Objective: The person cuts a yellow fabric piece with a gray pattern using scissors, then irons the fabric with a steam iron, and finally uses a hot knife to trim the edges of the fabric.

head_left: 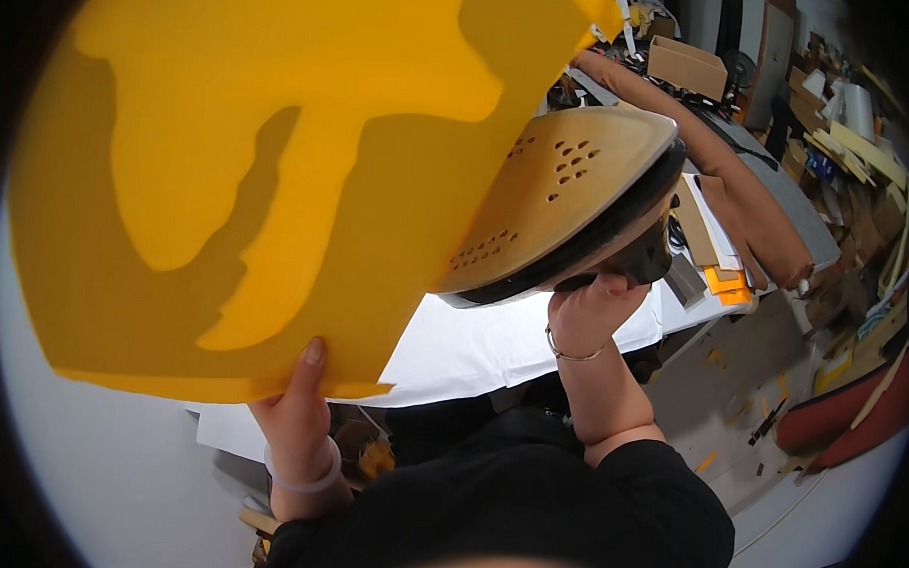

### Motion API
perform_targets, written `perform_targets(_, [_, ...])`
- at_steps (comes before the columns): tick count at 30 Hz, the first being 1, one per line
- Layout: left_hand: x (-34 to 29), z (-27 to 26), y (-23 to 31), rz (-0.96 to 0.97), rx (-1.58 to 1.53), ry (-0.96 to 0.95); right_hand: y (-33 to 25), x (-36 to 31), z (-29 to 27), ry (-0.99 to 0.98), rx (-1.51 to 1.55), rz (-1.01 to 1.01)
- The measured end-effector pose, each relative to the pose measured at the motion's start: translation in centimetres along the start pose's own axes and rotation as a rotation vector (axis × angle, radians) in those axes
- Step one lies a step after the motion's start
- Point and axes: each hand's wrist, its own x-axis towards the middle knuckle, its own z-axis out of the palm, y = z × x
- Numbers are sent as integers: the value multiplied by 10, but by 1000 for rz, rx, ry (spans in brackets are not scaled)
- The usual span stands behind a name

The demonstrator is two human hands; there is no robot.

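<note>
A large yellow sheet hangs raised across the left and upper part of the head view, with dark shadows over it. At its lower edge my left hand pinches it, the thumb on the near face and the fingers hidden behind. My right hand is wrapped round the dark handle of a clothes iron, held up and tilted so its tan soleplate with steam holes shows. The iron's left part is hidden behind the sheet, or meets it; I cannot tell whether they touch.
Below the iron lies a white cloth on the table. A brown fabric roll runs along the right side, near an open cardboard box. Orange and white papers sit at the table's right edge. A red roll and scraps are on the floor.
</note>
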Motion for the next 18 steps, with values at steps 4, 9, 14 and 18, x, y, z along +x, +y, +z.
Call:
perform_targets(4, [-2,5,-4,28,50,-4,7,-3,-11,17,-43,-10])
perform_targets(9, [1,14,-2,-78,-41,17,6,-3,-19,76,-71,70])
perform_targets(14, [8,22,3,-172,-105,-6,7,-4,-15,94,-68,74])
perform_targets(18, [13,27,1,-184,-171,-44,13,-9,-23,77,-53,85])
